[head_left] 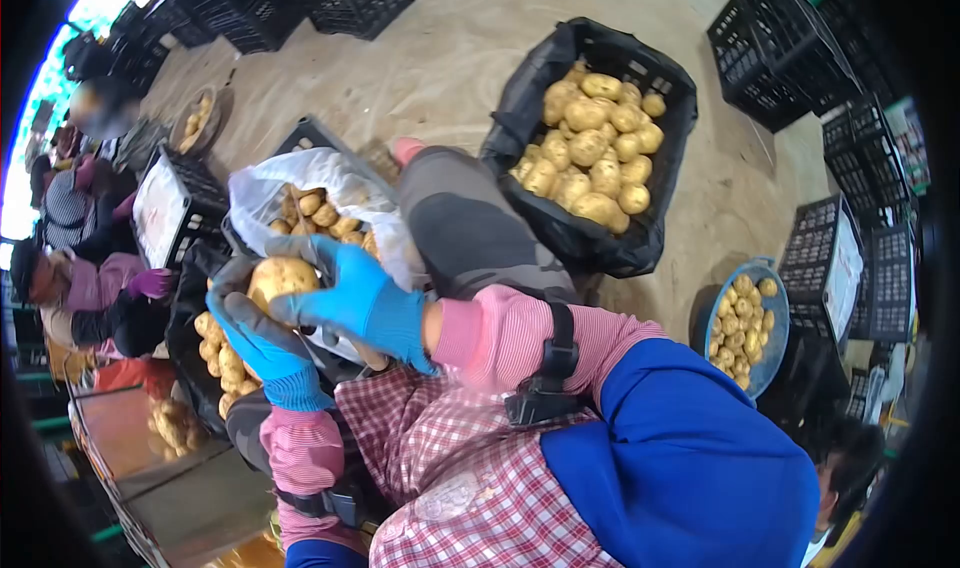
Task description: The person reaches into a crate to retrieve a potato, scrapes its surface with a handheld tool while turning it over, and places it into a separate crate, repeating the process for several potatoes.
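Note:
A large potato (281, 280) is held between my two blue-and-grey gloved hands. My left hand (250, 330) cups it from the lower left, with its fingers curled against the side. My right hand (345, 286) lies over the right side, with fingers and thumb bent round the potato. Just behind the hands, a crate lined with a white bag (250, 190) holds potatoes (318, 213). Below and to the left of my hands, more potatoes (222, 360) lie in a dark-lined container, partly hidden by my left hand.
A black-lined crate (505, 118) full of potatoes (600, 148) stands beyond my leg. At right is a blue basin (778, 320) of potatoes. Black crates (775, 53) stand along the edges. A person (95, 288) with purple gloves sits at left; another is partly visible at lower right.

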Demonstrator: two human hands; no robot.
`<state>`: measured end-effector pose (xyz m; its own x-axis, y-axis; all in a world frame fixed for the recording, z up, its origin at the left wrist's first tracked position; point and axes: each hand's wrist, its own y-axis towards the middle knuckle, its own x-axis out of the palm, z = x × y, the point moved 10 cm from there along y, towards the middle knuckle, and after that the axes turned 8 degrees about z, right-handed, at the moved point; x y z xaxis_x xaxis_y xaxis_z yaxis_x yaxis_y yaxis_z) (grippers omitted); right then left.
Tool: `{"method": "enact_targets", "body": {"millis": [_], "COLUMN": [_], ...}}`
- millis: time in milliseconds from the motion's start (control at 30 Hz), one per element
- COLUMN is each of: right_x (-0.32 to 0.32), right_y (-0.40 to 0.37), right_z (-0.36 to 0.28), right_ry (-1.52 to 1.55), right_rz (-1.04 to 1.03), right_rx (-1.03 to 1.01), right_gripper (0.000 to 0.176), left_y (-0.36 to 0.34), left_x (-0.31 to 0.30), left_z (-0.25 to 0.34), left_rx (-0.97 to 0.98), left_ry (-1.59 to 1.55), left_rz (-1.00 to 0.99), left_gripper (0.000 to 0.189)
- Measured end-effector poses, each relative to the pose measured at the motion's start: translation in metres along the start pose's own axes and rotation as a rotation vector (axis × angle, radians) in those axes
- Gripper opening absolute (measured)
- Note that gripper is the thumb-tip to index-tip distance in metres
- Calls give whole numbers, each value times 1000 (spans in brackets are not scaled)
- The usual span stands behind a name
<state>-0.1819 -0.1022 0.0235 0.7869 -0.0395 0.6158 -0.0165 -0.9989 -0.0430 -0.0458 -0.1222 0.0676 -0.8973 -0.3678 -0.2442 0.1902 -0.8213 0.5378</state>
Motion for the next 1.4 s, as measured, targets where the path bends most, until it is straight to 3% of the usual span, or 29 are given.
{"method": "enact_targets", "body": {"millis": [33,67,100,133,167,200,233,267,300,400,433,467,500,533,567,600,633,667,700,733,800,833,900,1000,1100,1167,1233,1300,1400], "right_x": [-14,-31,-55,-83,-122,-157,-197,-237,-284,-445,-464,-437,-375,-304,-250,-207,-186,-163,-141,-118,-123,-163,-151,-105,-87,-76,-73,-60,-23], "right_y": [-2,-4,-11,-14,-34,-40,-48,-57,-63,-71,-71,-63,-47,-26,-11,9,28,46,61,70,61,34,47,94,92,88,90,83,49], "right_z": [-21,-43,-79,-107,-134,-152,-174,-191,-194,-146,-135,-139,-149,-157,-174,-188,-194,-202,-206,-208,-203,-208,-182,-99,-76,-61,-38,-19,0], "right_ry": [-7,122,145,82,57,-75,-430,-1010,-1269,-682,-762,-800,-822,-848,-847,-800,-596,-393,-192,9,-285,-786,-831,-50,-244,-355,-349,-509,-416], "right_rz": [14,90,134,206,495,593,631,665,669,518,616,688,749,785,780,733,544,357,171,-20,-119,-23,234,262,216,174,151,32,-44], "right_rx": [98,76,32,-27,-115,-187,-323,-458,-506,-370,-240,-206,-229,-262,-284,-286,-248,-210,-169,-120,-198,-327,-346,-138,137,271,226,220,420], "right_gripper": [57,43,42,46,46,51,56,62,68,63,57,55,54,52,51,50,52,54,56,58,55,49,44,45,42,44,49,54,52], "left_y": [4,6,4,10,16,15,15,10,4,8,18,37,40,46,38,28,22,19,32,37,40,34,32,52,62,50,38,37,26], "left_x": [16,37,63,81,94,103,107,103,94,51,39,34,37,51,77,106,135,146,149,149,149,151,156,146,117,91,72,44,15], "left_z": [14,15,31,20,4,6,-43,-89,-130,-237,-261,-282,-302,-306,-290,-302,-308,-344,-343,-357,-413,-463,-477,-406,-334,-303,-204,-121,-52], "left_rx": [17,-121,-237,-241,-244,-80,-287,-454,-589,-704,-709,-494,-557,-377,-487,-446,-313,-270,-166,-105,19,84,169,193,30,-388,-637,-677,-515], "left_ry": [-56,-248,-378,-312,-241,-219,-133,-57,4,154,292,356,361,405,356,294,309,604,991,1167,1417,1486,1444,1055,830,276,-210,-135,-306], "left_rz": [-5,-77,-158,-293,-423,-489,-519,-512,-518,-389,-352,-366,-412,-480,-576,-726,-850,-890,-796,-750,-666,-630,-701,-942,-874,-810,-718,-682,-454], "left_gripper": [57,63,65,62,58,45,36,34,36,20,19,18,18,21,25,25,28,37,47,51,56,57,58,64,65,64,55,54,54]}}
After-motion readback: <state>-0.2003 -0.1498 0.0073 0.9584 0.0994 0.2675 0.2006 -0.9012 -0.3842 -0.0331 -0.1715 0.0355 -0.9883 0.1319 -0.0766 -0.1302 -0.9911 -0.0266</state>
